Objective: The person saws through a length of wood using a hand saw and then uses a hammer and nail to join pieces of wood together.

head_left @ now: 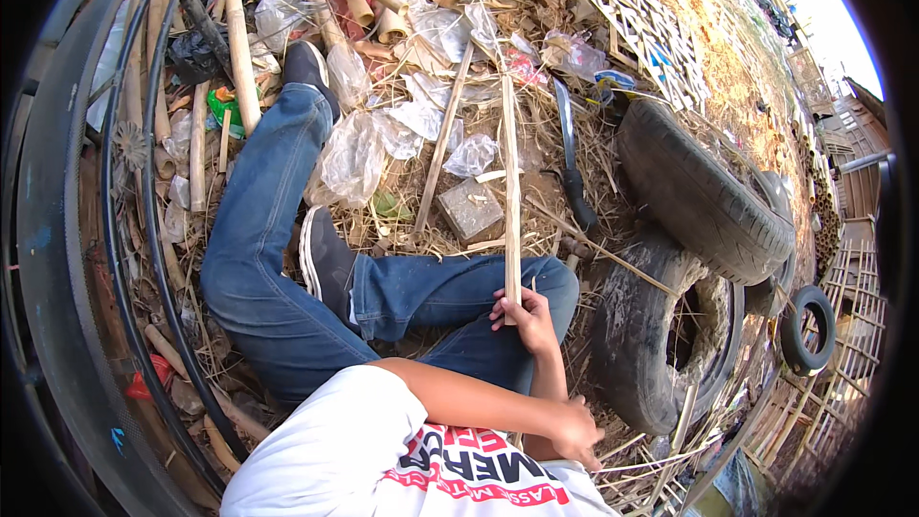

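My right hand [526,318] is closed around the lower part of a long, pale split bamboo strip [511,182], over my bent right knee. From there the strip points away from me across the littered ground. My left arm crosses over my right forearm, and my left hand [577,433] is on the right side, close to my shirt, fingers curled. Near its fingertips a thin pale sliver [651,464] runs off to the right; whether the fingers grip it is hard to see. Beyond my knee lies a long knife [567,124] with a dark handle.
Worn tyres [704,191] are piled at my right, with a small tyre [808,330] farther off. A square block [470,210] sits ahead among plastic bags [352,158] and straw. Bamboo poles [237,38] and curved black tubes [158,211] lie left; bamboo lattice [651,29] is beyond.
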### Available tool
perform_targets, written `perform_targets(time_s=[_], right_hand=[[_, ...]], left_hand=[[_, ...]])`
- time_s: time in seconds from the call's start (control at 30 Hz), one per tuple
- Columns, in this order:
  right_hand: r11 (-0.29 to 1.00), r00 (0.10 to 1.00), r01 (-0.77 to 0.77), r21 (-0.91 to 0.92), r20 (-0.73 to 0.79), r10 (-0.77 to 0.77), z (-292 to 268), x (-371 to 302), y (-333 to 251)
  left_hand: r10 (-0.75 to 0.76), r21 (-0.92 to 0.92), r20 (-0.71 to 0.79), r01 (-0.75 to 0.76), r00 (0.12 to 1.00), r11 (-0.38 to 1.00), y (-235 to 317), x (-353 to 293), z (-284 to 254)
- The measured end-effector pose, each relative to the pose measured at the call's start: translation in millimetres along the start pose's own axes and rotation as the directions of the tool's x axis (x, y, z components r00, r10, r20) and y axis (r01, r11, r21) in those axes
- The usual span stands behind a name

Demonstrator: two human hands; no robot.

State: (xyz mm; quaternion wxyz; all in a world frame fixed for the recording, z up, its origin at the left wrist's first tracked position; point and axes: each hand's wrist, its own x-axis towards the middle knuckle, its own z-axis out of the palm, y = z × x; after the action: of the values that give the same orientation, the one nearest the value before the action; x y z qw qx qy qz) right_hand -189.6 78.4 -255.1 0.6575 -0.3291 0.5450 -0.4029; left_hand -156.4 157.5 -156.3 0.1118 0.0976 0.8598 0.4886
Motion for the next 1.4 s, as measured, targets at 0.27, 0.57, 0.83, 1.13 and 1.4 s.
perform_targets(time_s=[0.27,0.57,0.83,1.13,1.4], right_hand=[[0.994,0.996,-0.086,-0.066,0.013,0.087,3,9,-14],[0.996,0.996,-0.066,-0.062,-0.058,0.062,1,9,-6],[0.993,0.996,-0.076,-0.085,-0.048,0.072,1,10,-5],[0.996,0.995,-0.08,-0.049,-0.056,0.077,0,7,-5],[0.997,0.996,-0.062,-0.053,-0.06,0.059,2,7,-4]], left_hand=[[0.168,-0.114,-0.059,-0.174,0.984,0.978,21,4,-9],[0.285,-0.058,-0.331,-0.321,0.899,0.945,1,-16,-1],[0.362,0.137,-0.546,-0.345,0.756,0.928,-25,2,19],[0.329,-0.087,-0.393,-0.391,0.859,0.916,-18,-13,6],[0.256,0.105,-0.374,-0.234,0.891,0.967,-18,-4,17]])
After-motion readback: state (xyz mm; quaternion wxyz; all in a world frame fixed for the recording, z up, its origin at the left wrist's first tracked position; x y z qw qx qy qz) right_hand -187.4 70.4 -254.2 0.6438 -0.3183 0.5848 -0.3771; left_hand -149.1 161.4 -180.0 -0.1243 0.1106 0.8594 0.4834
